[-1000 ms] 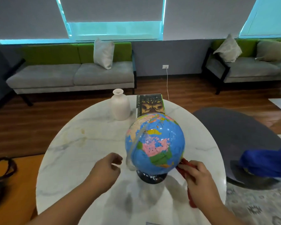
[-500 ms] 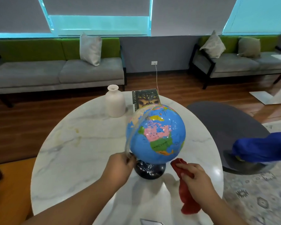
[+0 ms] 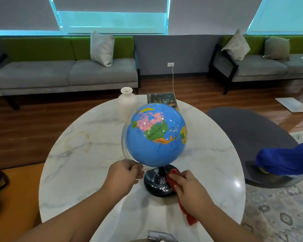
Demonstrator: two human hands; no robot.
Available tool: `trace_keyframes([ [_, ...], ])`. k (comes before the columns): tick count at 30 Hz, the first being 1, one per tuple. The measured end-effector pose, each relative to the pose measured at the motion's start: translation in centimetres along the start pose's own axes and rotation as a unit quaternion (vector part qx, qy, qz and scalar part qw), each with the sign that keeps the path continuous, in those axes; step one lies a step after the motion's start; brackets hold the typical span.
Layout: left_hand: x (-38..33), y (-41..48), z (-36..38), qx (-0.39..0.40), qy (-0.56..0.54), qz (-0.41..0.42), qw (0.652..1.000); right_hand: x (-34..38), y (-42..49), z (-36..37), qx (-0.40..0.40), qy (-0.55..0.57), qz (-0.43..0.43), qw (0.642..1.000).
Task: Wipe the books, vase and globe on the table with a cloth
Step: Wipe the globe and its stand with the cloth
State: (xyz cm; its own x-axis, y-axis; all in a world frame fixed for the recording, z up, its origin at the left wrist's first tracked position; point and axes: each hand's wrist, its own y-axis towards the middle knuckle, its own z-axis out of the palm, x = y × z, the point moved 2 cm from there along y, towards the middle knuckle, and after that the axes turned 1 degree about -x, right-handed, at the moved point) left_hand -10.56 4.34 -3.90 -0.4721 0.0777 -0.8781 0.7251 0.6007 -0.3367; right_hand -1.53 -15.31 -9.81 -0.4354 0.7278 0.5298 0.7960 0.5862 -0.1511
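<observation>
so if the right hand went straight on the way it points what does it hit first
The globe's black base: the right hand points forward-left with the red cloth at its fingertips, seemingly touching it, though depth is unclear.

Both my forearms extend forward, converging. My left hand point(image 3: 124, 177), fingers curled, pinches the globe's clear arc point(image 3: 123, 144); my right hand point(image 3: 188, 191), knuckles up, grips the red cloth point(image 3: 190, 218).
</observation>
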Motion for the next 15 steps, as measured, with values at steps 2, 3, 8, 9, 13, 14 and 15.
trace_keyframes([
  [2, 0.0, 0.0, 0.0, -0.007, 0.009, 0.008, 1.000, -0.1, 0.2, -0.1, 0.020, -0.070, -0.002, 0.997],
  [3, 0.0, -0.1, 0.0, -0.006, 0.017, 0.016, 1.000, -0.1, 0.4, -0.5, 0.020, -0.088, 0.007, 0.996],
  [8, -0.2, -0.3, 0.4, -0.009, 0.017, 0.021, 1.000, 0.8, 0.7, -0.5, 0.013, -0.065, -0.046, 0.997],
  [9, -0.3, -0.3, 0.4, -0.013, 0.005, 0.010, 1.000, 0.9, 0.5, -0.3, 0.026, -0.075, -0.054, 0.995],
  [13, -0.6, -0.3, 0.4, -0.017, -0.007, -0.009, 1.000, 0.3, 1.3, -1.7, 0.018, -0.146, -0.026, 0.989],
  [14, -0.6, -0.3, 0.4, -0.017, -0.001, -0.005, 1.000, 0.4, 1.4, -1.9, 0.009, -0.127, -0.036, 0.991],
  [15, -0.7, -0.4, 0.5, -0.016, 0.004, -0.003, 1.000, 0.9, 1.4, -1.9, 0.005, -0.105, -0.053, 0.993],
])
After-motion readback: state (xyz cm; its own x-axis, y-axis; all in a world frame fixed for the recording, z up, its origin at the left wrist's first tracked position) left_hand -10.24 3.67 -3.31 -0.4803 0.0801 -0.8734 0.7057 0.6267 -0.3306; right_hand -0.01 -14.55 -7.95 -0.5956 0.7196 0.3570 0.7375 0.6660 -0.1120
